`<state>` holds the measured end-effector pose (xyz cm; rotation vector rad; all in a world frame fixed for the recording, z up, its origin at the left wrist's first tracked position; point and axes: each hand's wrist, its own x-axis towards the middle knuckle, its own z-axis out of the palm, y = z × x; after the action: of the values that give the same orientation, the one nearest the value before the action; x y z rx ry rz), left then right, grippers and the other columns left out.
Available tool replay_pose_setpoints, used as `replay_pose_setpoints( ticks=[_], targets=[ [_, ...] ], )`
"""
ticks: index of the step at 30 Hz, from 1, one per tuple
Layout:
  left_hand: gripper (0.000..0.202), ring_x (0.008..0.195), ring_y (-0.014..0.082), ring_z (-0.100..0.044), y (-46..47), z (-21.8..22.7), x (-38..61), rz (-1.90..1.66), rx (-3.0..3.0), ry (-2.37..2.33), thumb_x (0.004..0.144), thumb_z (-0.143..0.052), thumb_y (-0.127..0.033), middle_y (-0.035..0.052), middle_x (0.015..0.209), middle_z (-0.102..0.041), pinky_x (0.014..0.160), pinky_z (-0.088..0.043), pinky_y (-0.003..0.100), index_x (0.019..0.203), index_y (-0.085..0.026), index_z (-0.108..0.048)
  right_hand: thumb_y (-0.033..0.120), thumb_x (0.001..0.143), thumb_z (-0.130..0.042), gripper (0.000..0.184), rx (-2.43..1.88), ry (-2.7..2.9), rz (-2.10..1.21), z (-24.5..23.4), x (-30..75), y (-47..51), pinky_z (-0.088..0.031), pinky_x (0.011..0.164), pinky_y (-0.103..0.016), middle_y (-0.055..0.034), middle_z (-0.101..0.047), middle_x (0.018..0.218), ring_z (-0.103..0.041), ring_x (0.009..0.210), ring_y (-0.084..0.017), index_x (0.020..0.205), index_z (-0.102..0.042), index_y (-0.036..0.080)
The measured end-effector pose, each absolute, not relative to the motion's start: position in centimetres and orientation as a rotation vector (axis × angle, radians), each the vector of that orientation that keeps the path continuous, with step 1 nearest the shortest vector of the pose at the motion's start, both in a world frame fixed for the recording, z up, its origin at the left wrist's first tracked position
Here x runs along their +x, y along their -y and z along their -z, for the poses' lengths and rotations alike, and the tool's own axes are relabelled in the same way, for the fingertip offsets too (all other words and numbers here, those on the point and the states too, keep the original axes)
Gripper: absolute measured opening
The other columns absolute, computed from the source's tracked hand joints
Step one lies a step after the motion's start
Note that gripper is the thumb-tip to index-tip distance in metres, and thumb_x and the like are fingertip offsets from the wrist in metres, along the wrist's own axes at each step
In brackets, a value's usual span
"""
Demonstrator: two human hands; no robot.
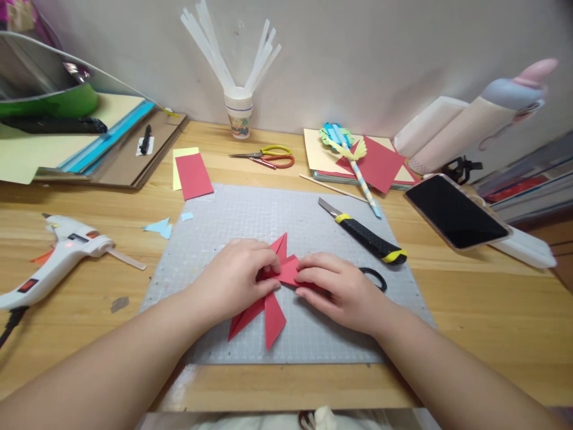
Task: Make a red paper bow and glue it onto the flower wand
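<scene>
— Where is the folded red paper (pixel 277 286) lying?

— On the grey cutting mat (pixel 250 221) in the middle of the desk (pixel 470 310), right between the two hands. Its top points stick up above the fingers, and two longer flaps spread out below, towards the person.

— What is the left hand (pixel 237 278) doing?

— It lies over the left part of the paper, fingers curled and pinching the fold at the centre.

— And the right hand (pixel 338 289)?

— It presses down on the right part, fingers bent, with the tips closed on the paper's edge. The fingertips of both hands nearly meet over the middle of the fold.

— What lies nearby?

— A utility knife (pixel 364 233) with a black and yellow handle lies on the mat just beyond the right hand, and a black ring-shaped thing (pixel 376 278) shows beside that hand's knuckles. A glue gun (pixel 58 254) lies well to the left on the desk, scissors (pixel 268 157) lie at the back, and a phone (pixel 456 212) lies face up to the right.
</scene>
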<state>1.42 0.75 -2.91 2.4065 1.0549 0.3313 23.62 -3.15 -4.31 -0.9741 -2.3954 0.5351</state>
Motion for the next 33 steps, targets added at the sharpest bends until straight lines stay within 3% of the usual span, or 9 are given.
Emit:
replay_pose_setpoints(
  ticks=[10, 18, 22, 25, 33],
  targets=[
    [0.018, 0.082, 0.0196, -0.057, -0.7, 2.8, 1.5, -0.329, 2.406, -1.088, 0.078, -0.067, -0.023, 0.0013, 0.085, -0.064, 0.073, -0.042, 0.033, 0.095, -0.02, -0.063, 0.015, 0.089, -0.055, 0.018, -0.967, 2.378, -0.546, 4.4, 23.5, 3.1, -0.051, 0.084, -0.031, -0.008, -0.064, 0.109, -0.06, 0.099, -0.018, 0.104, -0.062, 0.02],
    [0.013, 0.084, 0.0193, -0.058, -0.7, 2.8, 1.4, -0.323, 2.416, -1.063, 0.081, -0.065, -0.024, 0.0018, 0.087, -0.067, 0.075, -0.043, 0.033, 0.094, -0.02, -0.065, 0.018, 0.089, -0.056, 0.013, -0.948, 2.401, -0.494, 4.6, 23.6, 3.0, -0.05, 0.082, -0.029, -0.0083, -0.063, 0.106, -0.059, 0.096, -0.017, 0.1, -0.062, 0.018],
    [0.005, 0.084, 0.0189, -0.058, -0.6, 2.9, 1.4, -0.297, 2.457, -1.053, 0.082, -0.064, -0.024, 0.0014, 0.086, -0.066, 0.076, -0.042, 0.033, 0.084, -0.019, -0.066, 0.022, 0.093, -0.053, 0.013, -0.962, 2.52, -0.363, 4.6, 23.5, 3.0, -0.048, 0.072, -0.031, -0.008, -0.065, 0.098, -0.057, 0.085, -0.018, 0.096, -0.064, 0.017],
    [0.01, 0.083, 0.0197, -0.058, -0.3, 2.6, 1.5, -0.254, 2.534, -1.075, 0.084, -0.062, -0.026, 0.0013, 0.084, -0.065, 0.075, -0.04, 0.035, 0.076, -0.02, -0.066, 0.02, 0.094, -0.05, 0.016, -0.969, 2.59, -0.202, 4.6, 23.3, 3.1, -0.044, 0.066, -0.031, -0.0063, -0.067, 0.091, -0.054, 0.077, -0.018, 0.09, -0.065, 0.017],
    [0.016, 0.088, 0.0211, -0.06, 0.7, 1.0, 0.6, -0.126, 2.546, -1.101, 0.091, -0.051, -0.021, 0.0012, 0.092, -0.068, 0.077, -0.04, 0.038, 0.092, -0.022, -0.067, 0.016, 0.092, -0.052, 0.014, -0.843, 2.658, 0.059, 4.6, 23.6, 3.3, -0.041, 0.067, -0.033, -0.0068, -0.07, 0.09, -0.053, 0.074, -0.018, 0.093, -0.065, 0.015]
  ],
)
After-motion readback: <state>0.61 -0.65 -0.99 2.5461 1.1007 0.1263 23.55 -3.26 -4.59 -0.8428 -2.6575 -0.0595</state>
